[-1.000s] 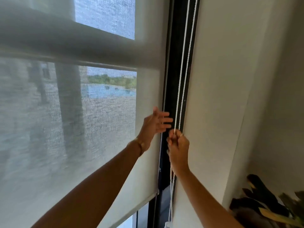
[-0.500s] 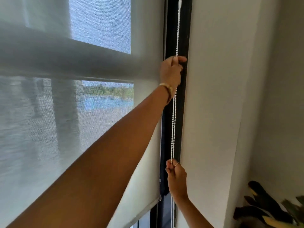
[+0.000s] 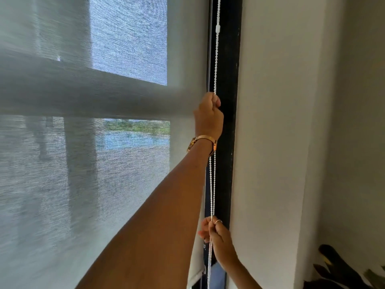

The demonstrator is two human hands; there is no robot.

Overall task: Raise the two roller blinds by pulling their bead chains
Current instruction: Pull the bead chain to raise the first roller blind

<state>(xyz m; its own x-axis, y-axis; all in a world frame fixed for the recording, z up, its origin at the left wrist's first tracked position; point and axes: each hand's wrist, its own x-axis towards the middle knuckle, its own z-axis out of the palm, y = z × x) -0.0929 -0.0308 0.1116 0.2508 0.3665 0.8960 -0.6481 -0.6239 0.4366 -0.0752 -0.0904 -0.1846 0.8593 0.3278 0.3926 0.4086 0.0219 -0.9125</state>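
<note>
A white bead chain (image 3: 213, 180) hangs in two strands down the black window frame (image 3: 227, 142). A small white connector (image 3: 218, 28) sits on it near the top. My left hand (image 3: 208, 115) is raised and closed around the chain at mid-height. My right hand (image 3: 216, 232) pinches the same chain lower down, fingers partly spread, a ring on one finger. To the left, the translucent grey roller blind (image 3: 83, 163) covers the window; its bottom bar (image 3: 195, 276) shows at the lower edge. An opaque white blind (image 3: 270, 142) hangs to the right of the frame.
A white wall (image 3: 354, 122) closes in on the right. Dark plant leaves (image 3: 341, 268) poke up in the bottom right corner. Water and greenery show blurred through the grey fabric.
My left hand went from open beside the chain to gripping it high up, and now holds it a bit lower. My right hand slid down the chain and stays low.
</note>
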